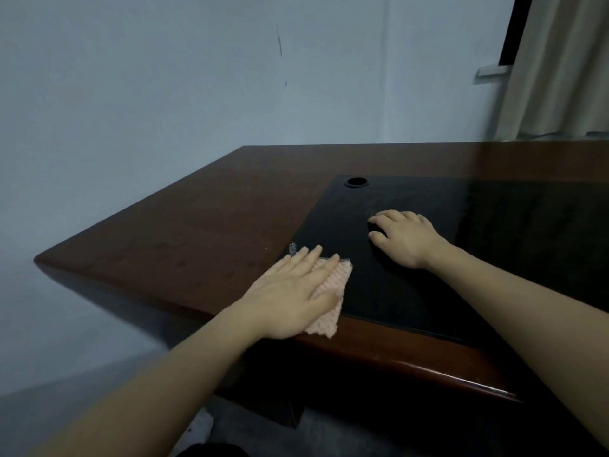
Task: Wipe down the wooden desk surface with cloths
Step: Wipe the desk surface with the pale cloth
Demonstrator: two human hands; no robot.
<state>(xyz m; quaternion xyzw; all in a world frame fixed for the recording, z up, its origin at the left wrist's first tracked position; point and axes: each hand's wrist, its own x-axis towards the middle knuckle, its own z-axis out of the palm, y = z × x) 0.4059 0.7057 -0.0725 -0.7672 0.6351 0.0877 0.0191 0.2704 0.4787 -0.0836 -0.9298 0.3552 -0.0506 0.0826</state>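
Both bare forearms come in from the bottom edge, nearest the lens, reaching forward onto the wooden desk (204,225). Left hand (293,291) lies flat, fingers straight and together, pressing down on a pink cloth (329,291); not curled round it, just palm and fingers on top. Pink cloth is a textured, waffle-like rectangle sitting near the desk's front edge, straddling the line where brown wood meets the black inset panel (412,291); its near corner pokes out from under the palm at about 5 o'clock of the hand, its far corner shows past the fingertips at 1 o'clock. Right hand (405,237) is at roughly 2 o'clock from the cloth, well apart from it, resting on the black panel with fingers bent and spread, tips touching the surface. Something dark sits under the bent fingers, cannot tell whether it is a second cloth or shadow, so cannot tell whether that hand grips anything.

Round cable hole (356,182) sits at the panel's far left corner, 11 o'clock from the right hand. Brown top shows faint smudgy marks at 10 o'clock from the cloth. Desk's left corner points to 9 o'clock. Pale blue-grey wall (164,94) behind, thin dark scratch on it high up. Beige curtain (560,67) hangs at 1 o'clock, top right, beside a dark window frame (515,28)
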